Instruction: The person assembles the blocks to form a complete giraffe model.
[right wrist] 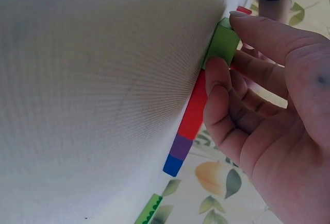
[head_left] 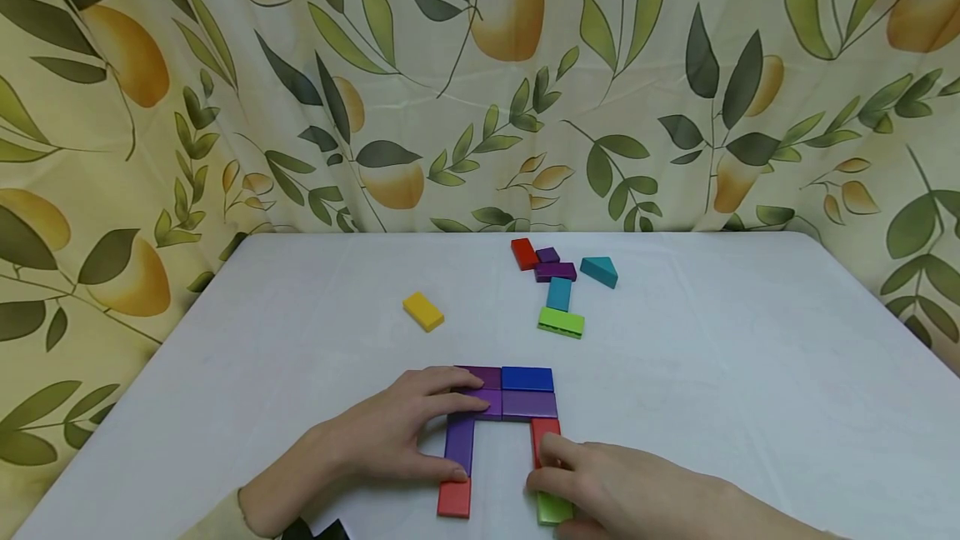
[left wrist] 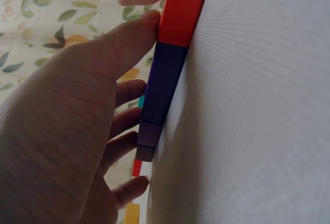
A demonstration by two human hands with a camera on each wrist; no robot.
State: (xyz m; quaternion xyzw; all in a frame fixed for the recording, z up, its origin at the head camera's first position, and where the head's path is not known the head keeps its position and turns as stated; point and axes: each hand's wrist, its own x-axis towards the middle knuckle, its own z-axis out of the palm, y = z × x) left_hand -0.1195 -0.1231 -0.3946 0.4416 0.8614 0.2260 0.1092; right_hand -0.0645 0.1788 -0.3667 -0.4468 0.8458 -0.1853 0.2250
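Flat coloured blocks lie in an arch on the white table (head_left: 712, 373): a dark purple block (head_left: 486, 375) and a blue block (head_left: 527, 378) on top, with two purple blocks (head_left: 529, 404) below them. The left leg is an indigo block (head_left: 459, 440) over a red block (head_left: 454, 498). The right leg is a red block (head_left: 545, 430) over a green block (head_left: 553, 510). My left hand (head_left: 450, 433) rests straight fingers on the purple blocks, its thumb (left wrist: 134, 38) against the indigo block (left wrist: 162, 85). My right hand (head_left: 542, 465) pinches the green block (right wrist: 223, 38) between thumb and curled forefinger.
A yellow block (head_left: 423, 311) lies alone at mid-table. Farther back lie several loose blocks: red (head_left: 524, 253), purple (head_left: 555, 272), a teal wedge (head_left: 599, 271), teal (head_left: 558, 293) and green (head_left: 561, 322). A leaf-and-fruit curtain (head_left: 450, 65) hangs behind the table.
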